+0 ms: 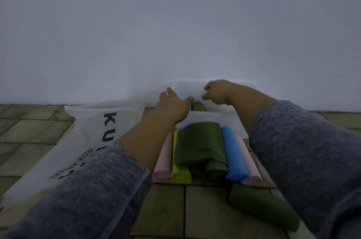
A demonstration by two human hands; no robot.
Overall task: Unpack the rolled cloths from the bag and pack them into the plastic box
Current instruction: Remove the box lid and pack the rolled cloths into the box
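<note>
Head: left hand (173,105), fingers straight, on translucent box (207,118); right hand (218,92) curled, grip unclear.

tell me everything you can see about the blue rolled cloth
The blue rolled cloth is a bright blue roll of soft-looking fabric. It lies flat on the tiled surface, lengthwise away from the camera, as one of a row of rolls. Its near end is rounded and a little creased. It lies pressed between a dark green roll on one side and a pale pink roll on the other.
</note>
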